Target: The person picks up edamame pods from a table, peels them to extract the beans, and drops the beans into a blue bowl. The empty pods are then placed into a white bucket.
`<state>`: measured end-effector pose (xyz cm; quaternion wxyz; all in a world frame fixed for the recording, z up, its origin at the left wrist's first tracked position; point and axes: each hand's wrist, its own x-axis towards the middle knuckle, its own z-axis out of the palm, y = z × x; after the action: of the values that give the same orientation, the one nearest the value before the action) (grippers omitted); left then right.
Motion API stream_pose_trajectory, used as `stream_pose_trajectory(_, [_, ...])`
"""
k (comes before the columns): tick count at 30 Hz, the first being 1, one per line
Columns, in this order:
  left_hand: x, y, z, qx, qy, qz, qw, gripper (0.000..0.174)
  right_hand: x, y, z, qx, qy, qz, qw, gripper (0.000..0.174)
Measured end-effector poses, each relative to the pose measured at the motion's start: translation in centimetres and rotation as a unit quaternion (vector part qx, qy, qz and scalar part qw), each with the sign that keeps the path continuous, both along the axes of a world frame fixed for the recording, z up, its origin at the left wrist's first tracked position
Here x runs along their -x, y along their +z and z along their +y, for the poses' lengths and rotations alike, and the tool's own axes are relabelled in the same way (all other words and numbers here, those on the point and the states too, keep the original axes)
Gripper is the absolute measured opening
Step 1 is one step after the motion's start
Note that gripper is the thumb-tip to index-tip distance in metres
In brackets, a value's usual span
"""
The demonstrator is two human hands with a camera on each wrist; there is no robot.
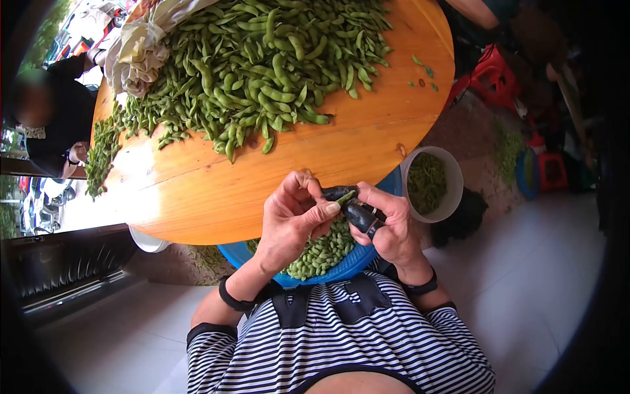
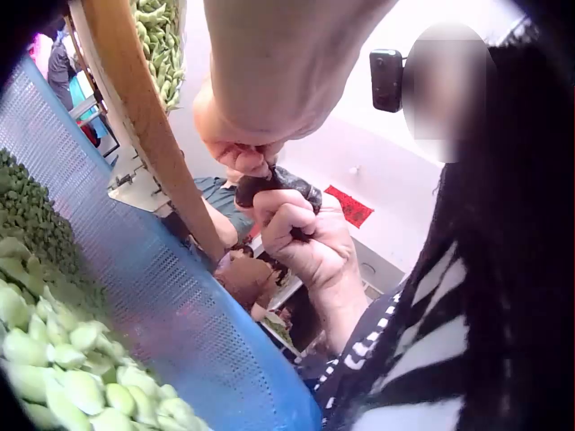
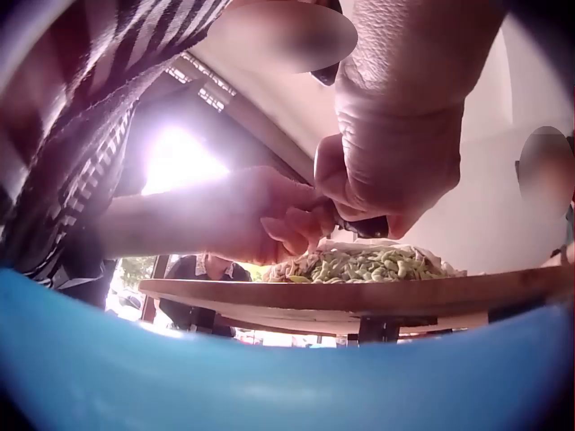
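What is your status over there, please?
Left grip, right grip: both pinching one green soybean pod. Blue basket of shelled beans below. No visible obstruction.

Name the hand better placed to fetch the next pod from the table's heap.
Probably the left hand: in the head view it sits nearer the heap of pods, though it pinches a pod. The right hand is farther off, with black pieces at its fingers.

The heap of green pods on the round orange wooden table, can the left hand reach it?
Probably yes: bare tabletop lies between the left hand and the heap, though that hand is pinching a slim green pod.
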<state>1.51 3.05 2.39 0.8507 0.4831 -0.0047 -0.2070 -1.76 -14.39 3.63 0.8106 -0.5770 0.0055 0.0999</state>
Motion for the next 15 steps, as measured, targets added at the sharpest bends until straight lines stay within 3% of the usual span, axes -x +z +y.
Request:
stream_pose_trajectory(1, [-0.2,0.2,0.1,0.065,-0.03,0.092,0.993,0.021,0.0,0.0,-0.1,0.026,0.01,-0.019,0.999,0.024])
stream_pose_trajectory(3, [-0.1,0.1,-0.1,0.088,-0.033,0.13,0.987,0.019,-0.1,0.0,-0.1,0.052,0.02,-0.037,0.998,0.022])
stream_pose_trajectory(5, [-0.1,-0.1,0.0,0.187,-0.052,0.191,0.962,0.019,-0.2,0.0,0.0,0.079,0.007,-0.045,0.996,0.023])
stream_pose_trajectory(9, [0.2,0.4,-0.5,0.145,-0.005,0.21,0.967,0.023,-0.1,-0.2,0.0,0.148,-0.008,-0.045,0.988,0.026])
stream_pose_trajectory(11, [0.1,0.2,-0.1,0.034,-0.04,0.043,0.998,0.026,-0.2,-0.2,-0.1,0.254,-0.011,-0.102,0.962,0.031])
stream_pose_trajectory(13, [0.2,0.0,0.1,-0.021,-0.027,0.013,0.999,0.031,-0.3,0.2,-0.3,0.274,0.003,-0.1,0.956,0.033])
stream_pose_trajectory(14, [0.1,-0.6,0.8,-0.172,-0.044,-0.126,0.976,0.034,-0.3,0.4,-0.3,0.294,0.017,-0.099,0.951,0.035])
stream_pose_trajectory(15, [0.0,-1.0,1.2,-0.315,-0.059,-0.26,0.911,0.038,-0.3,0.5,-0.2,0.293,0.017,-0.099,0.951,0.035])
